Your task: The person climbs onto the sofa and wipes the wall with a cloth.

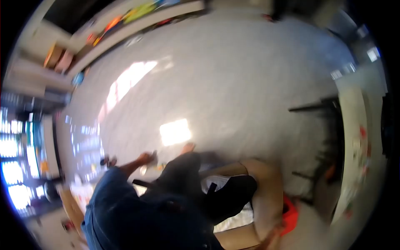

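My left hand (146,158) reaches out past my knee on the left, its fingers closed. A small dark piece shows at its fingertips, too blurred to name. My right hand (271,238) is low at the right, by the side of an open cardboard box (268,196) and close to a red object (291,214). Blur hides how its fingers lie and whether they grip the box. Pale, quilted-looking material (237,221) shows inside the box. My dark-clothed leg (229,198) covers part of it.
Grey floor (233,75) spreads ahead, with bright sunlight patches. A low shelf unit (137,23) with colourful items runs along the upper left. On the right stand a pale table (352,146) and a dark chair (329,108). A bare foot (188,147) rests on the floor.
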{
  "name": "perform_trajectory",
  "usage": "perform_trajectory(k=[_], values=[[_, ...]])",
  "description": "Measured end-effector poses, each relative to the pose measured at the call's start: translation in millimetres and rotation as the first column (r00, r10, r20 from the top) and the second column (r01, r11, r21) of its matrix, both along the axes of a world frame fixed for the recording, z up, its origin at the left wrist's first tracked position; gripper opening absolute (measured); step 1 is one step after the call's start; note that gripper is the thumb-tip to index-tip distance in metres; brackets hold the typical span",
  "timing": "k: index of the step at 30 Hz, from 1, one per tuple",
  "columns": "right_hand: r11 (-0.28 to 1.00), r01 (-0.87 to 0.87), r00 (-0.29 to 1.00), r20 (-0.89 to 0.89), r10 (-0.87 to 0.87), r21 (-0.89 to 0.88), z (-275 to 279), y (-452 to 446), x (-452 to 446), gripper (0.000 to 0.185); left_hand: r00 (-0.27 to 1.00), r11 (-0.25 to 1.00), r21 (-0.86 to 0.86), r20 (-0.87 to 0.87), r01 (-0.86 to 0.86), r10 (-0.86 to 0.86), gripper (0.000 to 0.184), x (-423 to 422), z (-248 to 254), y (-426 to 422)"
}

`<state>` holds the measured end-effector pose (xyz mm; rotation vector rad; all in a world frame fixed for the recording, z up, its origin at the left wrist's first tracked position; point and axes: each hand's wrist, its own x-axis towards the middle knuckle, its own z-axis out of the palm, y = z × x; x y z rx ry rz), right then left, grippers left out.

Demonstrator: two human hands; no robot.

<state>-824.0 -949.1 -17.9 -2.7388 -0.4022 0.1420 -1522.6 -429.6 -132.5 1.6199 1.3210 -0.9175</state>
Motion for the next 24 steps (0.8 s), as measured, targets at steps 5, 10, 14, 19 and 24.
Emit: perform_trajectory(k=[5,10,14,19,24], values=[[0.85,-0.526,0.827,-0.24,0.508,-0.016,55,383,-37,0.046,0.957,0.944,0.158,0.056,-0.29,0.284,0.049,-94,46,-24],[0.467,-0.873,0.487,-0.221,0.845,-0.14,107,671,-50,0.049,0.504,0.496,0.248,-0.034,-0.832,0.863,0.053,-193,72,-157],[0.449,-0.874,0.399,-0.254,0.881,0.185,176,729,-140,0.05,0.299,0.333,0.156,-0.209,-0.93,0.931,0.043,-150,115,-223],[0.335,-0.942,0.289,-0.43,0.855,0.034,105,680,-161,0.052,0.287,0.301,-0.079,0.154,-0.95,0.946,0.022,-78,89,-274],[0.596,-0.773,0.003,-0.937,0.349,0.219,-29,578,-113,0.034,-0.078,-0.077,0.056,-0.028,-0.996,0.997,0.034,24,114,-245]])
